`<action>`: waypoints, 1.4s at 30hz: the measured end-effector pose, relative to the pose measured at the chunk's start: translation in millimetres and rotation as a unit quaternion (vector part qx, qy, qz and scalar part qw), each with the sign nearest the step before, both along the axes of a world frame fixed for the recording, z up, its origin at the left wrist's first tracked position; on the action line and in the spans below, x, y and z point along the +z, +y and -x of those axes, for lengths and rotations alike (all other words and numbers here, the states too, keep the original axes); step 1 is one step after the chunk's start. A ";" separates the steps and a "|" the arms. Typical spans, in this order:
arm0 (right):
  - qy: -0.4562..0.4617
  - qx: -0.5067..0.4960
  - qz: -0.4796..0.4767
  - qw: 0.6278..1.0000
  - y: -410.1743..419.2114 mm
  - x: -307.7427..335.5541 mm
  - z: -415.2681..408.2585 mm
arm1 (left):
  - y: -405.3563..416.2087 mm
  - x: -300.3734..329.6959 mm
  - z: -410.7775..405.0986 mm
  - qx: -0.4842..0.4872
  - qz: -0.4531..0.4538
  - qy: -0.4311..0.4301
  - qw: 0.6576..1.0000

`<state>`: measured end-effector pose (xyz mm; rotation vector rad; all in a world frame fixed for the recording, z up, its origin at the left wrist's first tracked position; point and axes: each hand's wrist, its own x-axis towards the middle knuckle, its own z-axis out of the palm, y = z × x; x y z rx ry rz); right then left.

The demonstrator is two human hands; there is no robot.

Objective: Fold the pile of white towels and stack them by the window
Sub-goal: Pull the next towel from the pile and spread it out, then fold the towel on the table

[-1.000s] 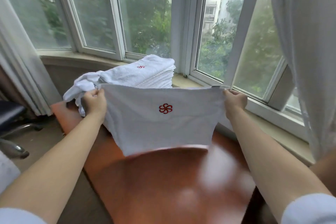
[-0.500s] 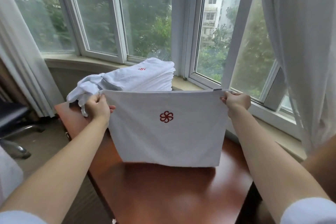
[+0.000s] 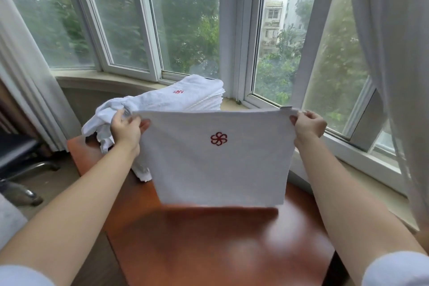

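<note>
The white towel [image 3: 216,158] was held up over the brown table [image 3: 209,246], stretched flat between both hands, its red pinwheel emblem [image 3: 218,139] turned toward the camera. The top left corner was pinched by the left hand [image 3: 126,131]: the thumb was laid across the near face of the cloth, and the fingers [image 3: 118,115] were curled round behind the edge. The top right corner was gripped by the right hand [image 3: 307,126], the fingertips bent over the upper hem beside a small tag [image 3: 286,107]; how far the thumb was closed could not be told, as it was hidden behind the cloth. The lower edge was seen hanging just above the tabletop and slightly blurred.

Behind the held towel, a stack of folded towels [image 3: 185,97] was set at the far end of the table by the window sill [image 3: 111,78], and a crumpled heap of unfolded towels [image 3: 102,121] was spilled off its left side, close beside the left hand.

Against the frame of half a second before, the towel was found at much the same spread and the same two corners were kept pinched. The left thumb, then lifted off the edge, was now pressed further over the cloth. The bottom hem, then sharp and just touching the table, was now smeared by motion and lifted slightly clear. The stack and the heap were left where they had been
</note>
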<state>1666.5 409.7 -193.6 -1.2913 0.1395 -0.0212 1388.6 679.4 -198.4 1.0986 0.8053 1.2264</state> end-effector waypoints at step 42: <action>0.071 0.181 0.454 0.870 8.2 -263.3 41.0 | -39.1 -268.5 -8.0 -0.029 -0.032 0.529 0.848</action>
